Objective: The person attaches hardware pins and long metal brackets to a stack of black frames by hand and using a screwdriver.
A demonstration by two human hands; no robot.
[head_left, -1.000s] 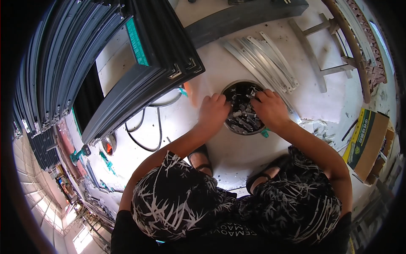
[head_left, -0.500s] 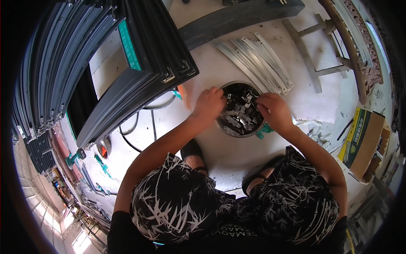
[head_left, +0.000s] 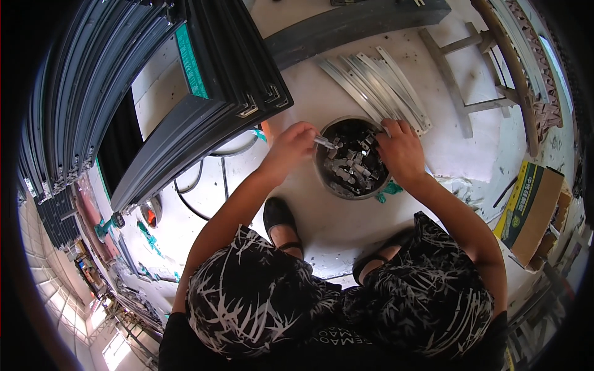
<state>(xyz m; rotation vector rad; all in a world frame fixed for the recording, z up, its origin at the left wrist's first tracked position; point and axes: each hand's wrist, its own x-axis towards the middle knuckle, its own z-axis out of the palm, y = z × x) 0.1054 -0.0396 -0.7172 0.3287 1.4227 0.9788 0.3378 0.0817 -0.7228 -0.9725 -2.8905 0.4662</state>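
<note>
Left hand [head_left: 292, 146], fingers pinched on a small silvery metal piece [head_left: 324, 143], just left of the round metal bowl [head_left: 353, 196], centre frame; piece slanted down-right, bowlward. Right hand [head_left: 401, 149] nearer, curled at right rim, hold unclear.

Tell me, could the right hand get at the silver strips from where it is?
Probably yes: the right hand is at the edge of the round bowl, and the silver strips lie just beyond, with nothing visible in between.

Passage open over floor [head_left: 334, 226] between bowl [head_left: 326, 181] and feet [head_left: 281, 217]; dark frames [head_left: 238, 74] obstruct left, metal strips [head_left: 378, 89] lie beyond bowl.
</note>
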